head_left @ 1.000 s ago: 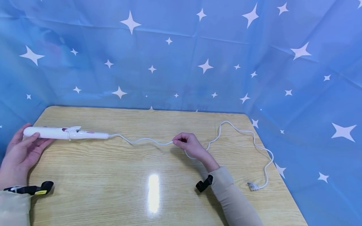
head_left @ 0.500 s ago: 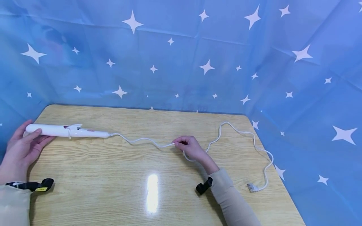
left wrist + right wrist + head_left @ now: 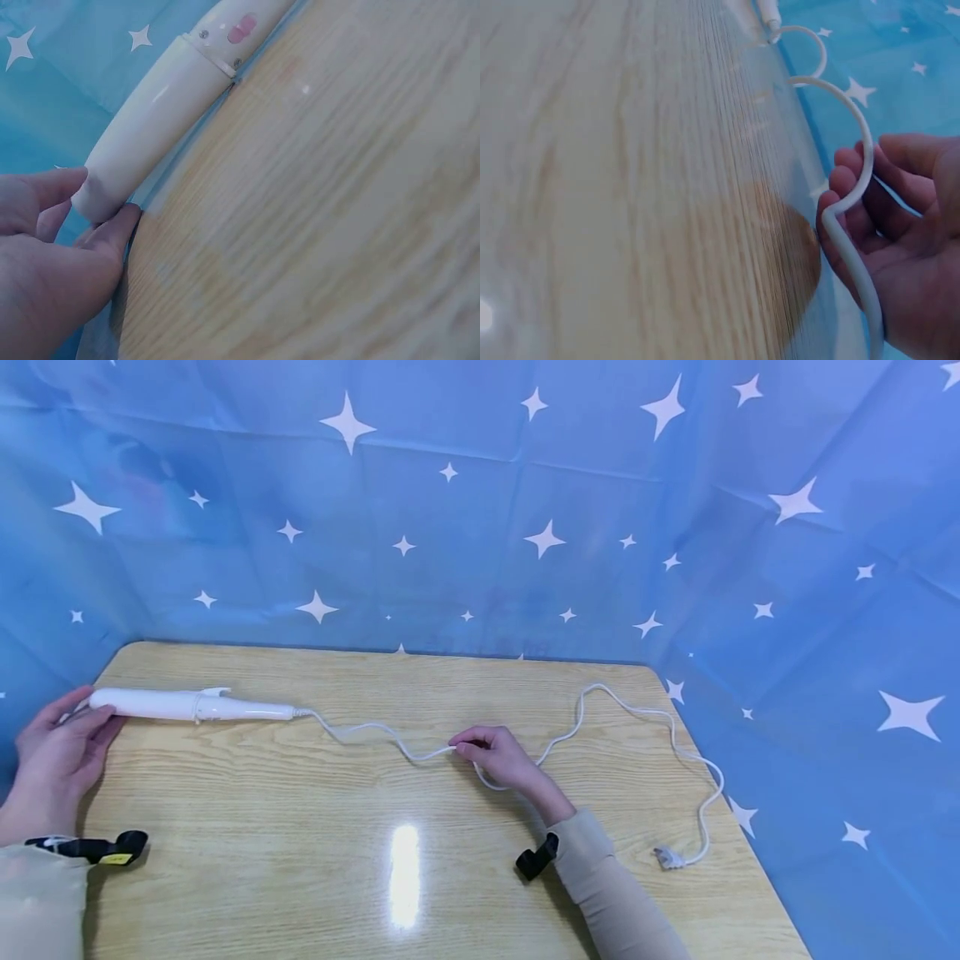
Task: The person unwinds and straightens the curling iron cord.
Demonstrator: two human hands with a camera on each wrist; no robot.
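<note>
A white curling iron (image 3: 168,704) lies at the left of the table, its small clip lever on the far side. My left hand (image 3: 60,750) holds the rounded barrel end between thumb and fingers. In the left wrist view, pink markings show on the white body (image 3: 154,124) beyond that hand (image 3: 64,277). The iron's white cord (image 3: 652,712) runs rightward in waves. My right hand (image 3: 506,762) pinches it near the middle of the table. In the right wrist view, the cord (image 3: 851,255) crosses the fingers of that hand (image 3: 922,259). A two-tone plug (image 3: 669,858) ends the cord at the right.
The wood-grain table (image 3: 300,860) has rounded far corners, and a bright light reflection shows on its near middle. Blue star-patterned cloth (image 3: 465,527) hangs behind and at the sides. Past my right hand, the cord makes a small loop and then bends along the right edge.
The curling iron has turned about its length, hiding its pink part from the head view, and shifted slightly right. My right hand has drifted slightly left, and the cord between the hands sags more.
</note>
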